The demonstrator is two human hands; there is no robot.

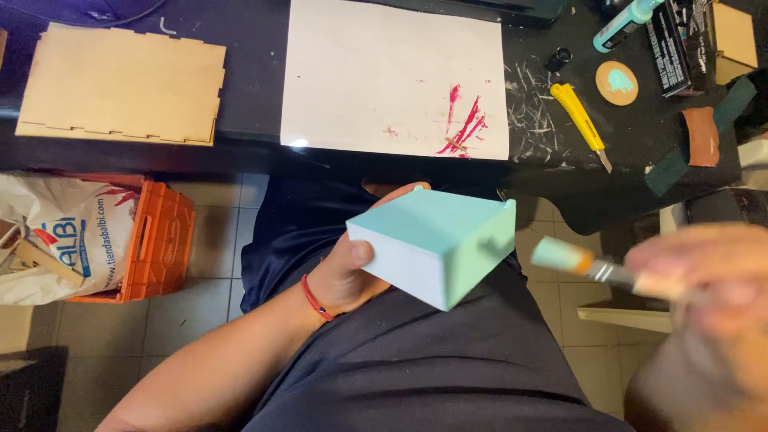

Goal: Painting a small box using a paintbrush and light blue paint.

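My left hand grips a small box painted pale turquoise, holding it over my lap with the thumb on its near left face. A red cord sits on that wrist. My right hand, blurred at the right edge, holds a paintbrush whose bristle tip carries turquoise paint. The brush tip is just right of the box, close to its right side but apart from it.
A black table lies ahead with a white paper sheet smeared with red paint, an unpainted wooden box, a yellow utility knife, a turquoise paint bottle and a round wooden disc. An orange crate with a plastic bag stands on the tiled floor at left.
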